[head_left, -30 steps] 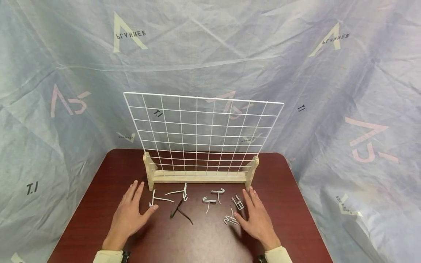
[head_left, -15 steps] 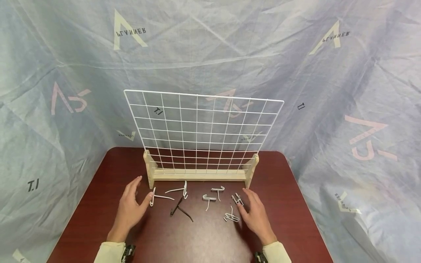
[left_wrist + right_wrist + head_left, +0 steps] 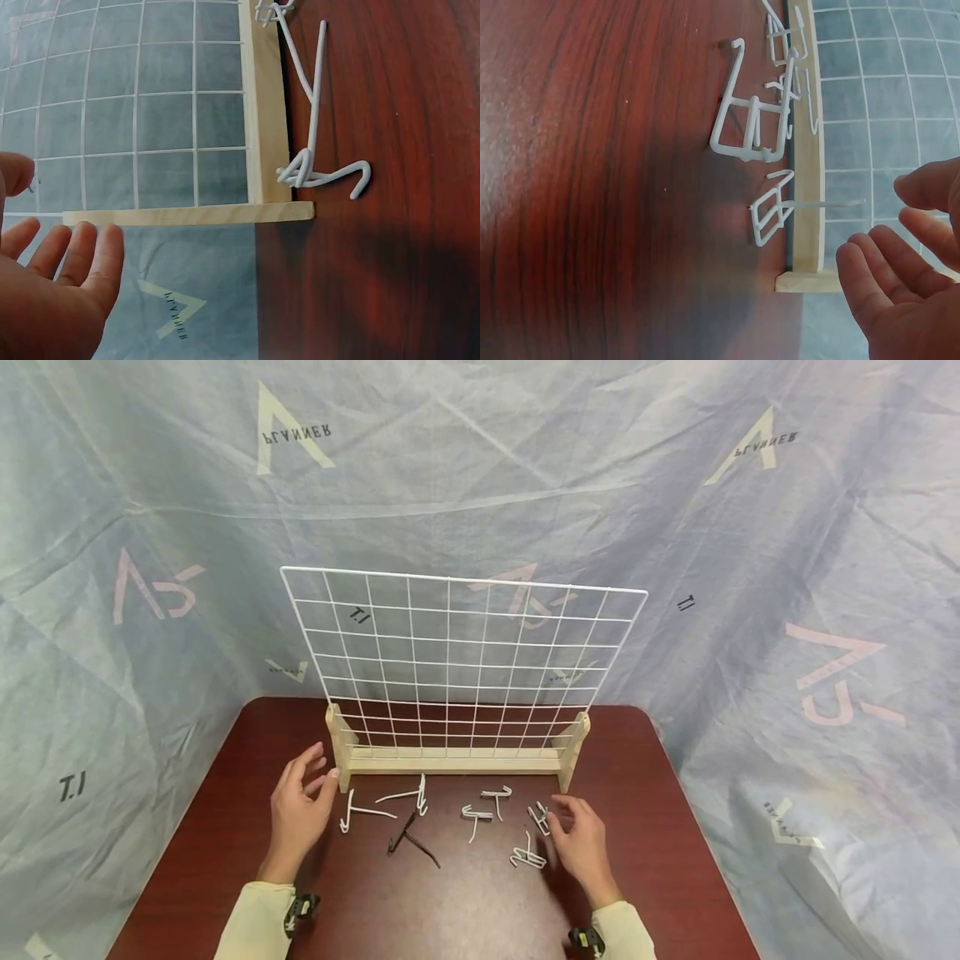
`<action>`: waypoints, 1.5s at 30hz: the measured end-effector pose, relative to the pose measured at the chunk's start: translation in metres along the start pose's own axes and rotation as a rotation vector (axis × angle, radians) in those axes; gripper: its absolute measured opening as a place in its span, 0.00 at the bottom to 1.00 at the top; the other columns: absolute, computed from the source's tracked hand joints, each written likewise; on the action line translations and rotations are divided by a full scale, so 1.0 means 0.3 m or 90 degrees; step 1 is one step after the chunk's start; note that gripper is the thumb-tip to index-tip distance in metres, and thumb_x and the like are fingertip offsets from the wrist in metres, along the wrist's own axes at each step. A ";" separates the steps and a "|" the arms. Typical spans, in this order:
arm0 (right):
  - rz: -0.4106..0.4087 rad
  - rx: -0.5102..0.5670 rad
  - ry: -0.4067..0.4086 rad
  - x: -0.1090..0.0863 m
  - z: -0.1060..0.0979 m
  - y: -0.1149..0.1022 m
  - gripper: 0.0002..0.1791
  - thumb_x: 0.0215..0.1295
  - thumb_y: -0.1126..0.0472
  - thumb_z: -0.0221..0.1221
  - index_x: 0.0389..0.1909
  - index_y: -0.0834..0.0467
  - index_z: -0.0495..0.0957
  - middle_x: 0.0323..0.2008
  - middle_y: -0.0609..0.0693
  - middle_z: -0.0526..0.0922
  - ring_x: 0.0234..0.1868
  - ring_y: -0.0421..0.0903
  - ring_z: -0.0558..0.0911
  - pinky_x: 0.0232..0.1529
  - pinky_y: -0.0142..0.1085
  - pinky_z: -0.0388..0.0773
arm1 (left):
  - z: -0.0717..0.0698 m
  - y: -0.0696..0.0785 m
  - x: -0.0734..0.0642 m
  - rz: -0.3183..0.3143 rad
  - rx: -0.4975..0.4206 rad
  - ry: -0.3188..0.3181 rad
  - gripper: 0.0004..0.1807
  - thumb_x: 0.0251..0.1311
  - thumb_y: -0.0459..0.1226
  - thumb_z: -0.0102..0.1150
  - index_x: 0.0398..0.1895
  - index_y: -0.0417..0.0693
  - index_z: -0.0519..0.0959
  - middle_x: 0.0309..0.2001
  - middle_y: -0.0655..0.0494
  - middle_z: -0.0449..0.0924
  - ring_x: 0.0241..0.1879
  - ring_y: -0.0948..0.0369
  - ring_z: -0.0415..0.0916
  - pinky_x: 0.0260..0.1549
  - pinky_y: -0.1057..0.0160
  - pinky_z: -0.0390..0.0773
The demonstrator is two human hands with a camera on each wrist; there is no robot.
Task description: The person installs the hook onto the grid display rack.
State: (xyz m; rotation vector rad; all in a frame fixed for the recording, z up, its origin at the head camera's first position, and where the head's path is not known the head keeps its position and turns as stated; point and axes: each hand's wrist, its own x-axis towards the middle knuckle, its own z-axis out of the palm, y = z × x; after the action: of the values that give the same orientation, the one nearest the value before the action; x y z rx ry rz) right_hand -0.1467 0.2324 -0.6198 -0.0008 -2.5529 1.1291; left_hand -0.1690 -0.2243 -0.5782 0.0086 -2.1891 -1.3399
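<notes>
My left hand (image 3: 295, 814) hovers beside the left wooden foot (image 3: 342, 750) of the stand, fingers relaxed and holding nothing. Just right of it on the table lies a white wire hook (image 3: 369, 812), also large in the left wrist view. My right hand (image 3: 583, 843), loosely bent and holding nothing, is close to a white double-wire hook (image 3: 537, 818). Another white hook (image 3: 529, 860) lies to that hand's left. In the right wrist view, thumb and fingers (image 3: 874, 289) are apart, with wire hooks (image 3: 750, 127) beyond them.
A white wire grid panel (image 3: 465, 643) stands upright in a pale wooden base (image 3: 453, 766) at the table's back. Between the hands lie a dark hook (image 3: 423, 851) and several more white hooks (image 3: 477, 815) on the red-brown table (image 3: 465, 910). Grey cloth (image 3: 480, 485) hangs around.
My left hand has risen forward toward the stand's left foot, its fingers bending more. My right hand has shifted slightly, its fingers drawing in. The hooks lie as before.
</notes>
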 end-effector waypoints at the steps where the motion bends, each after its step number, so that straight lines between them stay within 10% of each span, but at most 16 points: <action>1: 0.006 0.003 -0.002 0.001 0.002 0.002 0.17 0.63 0.68 0.72 0.53 0.59 0.86 0.45 0.54 0.88 0.43 0.52 0.92 0.44 0.41 0.90 | 0.006 -0.007 0.005 -0.002 -0.002 0.006 0.29 0.67 0.32 0.69 0.72 0.46 0.76 0.65 0.46 0.80 0.61 0.49 0.81 0.51 0.80 0.80; 23: 0.089 0.018 -0.039 0.011 0.028 0.032 0.09 0.66 0.66 0.69 0.46 0.56 0.90 0.41 0.51 0.93 0.42 0.49 0.92 0.43 0.35 0.88 | 0.125 -0.106 0.105 -0.052 -0.035 0.074 0.27 0.63 0.25 0.69 0.66 0.40 0.78 0.56 0.36 0.83 0.55 0.38 0.82 0.44 0.84 0.79; 45: -0.014 0.026 -0.119 0.047 0.039 0.060 0.10 0.68 0.68 0.68 0.47 0.56 0.90 0.44 0.49 0.93 0.47 0.49 0.91 0.50 0.42 0.89 | 0.163 -0.154 0.144 -0.034 0.014 0.103 0.19 0.65 0.27 0.67 0.59 0.39 0.81 0.50 0.38 0.85 0.49 0.41 0.85 0.38 0.85 0.75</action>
State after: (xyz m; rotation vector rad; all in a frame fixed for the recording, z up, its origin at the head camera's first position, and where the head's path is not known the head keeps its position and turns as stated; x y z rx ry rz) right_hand -0.1662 0.2383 -0.6355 0.1487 -2.6845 1.2250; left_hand -0.2411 -0.2200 -0.6127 0.1790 -2.0812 -1.2970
